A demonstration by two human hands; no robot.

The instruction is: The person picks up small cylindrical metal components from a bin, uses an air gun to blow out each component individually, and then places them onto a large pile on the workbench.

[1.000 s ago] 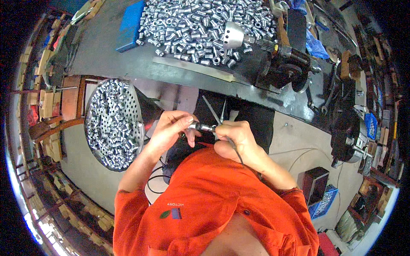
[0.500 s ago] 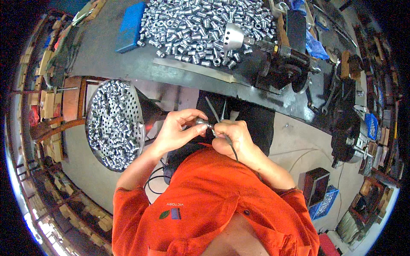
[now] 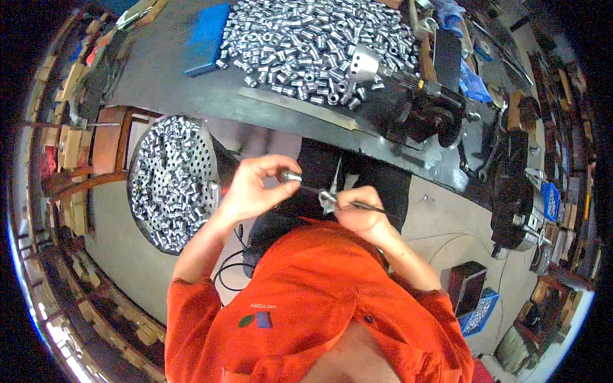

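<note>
My left hand pinches a small shiny metal fitting between thumb and fingertips, in front of my body. To its right, my right hand is closed around a slim dark rod-shaped tool. The tool's thin end points left toward the fitting, with a small gap to it; its exact kind I cannot tell. Beside the right fingertips is a shiny silver piece, too blurred to name. A round perforated metal tray with many similar fittings stands to the left of my left hand.
A dark workbench runs across the far side, bearing a large heap of metal fittings and a blue bin. A dark clamp-like machine stands at its right. Low on the right are a dark box and a blue crate.
My hands have moved apart; the right went slightly right and down, swinging the tool from steep to nearly level. The fitting in my left hand is now separated from the right hand.
</note>
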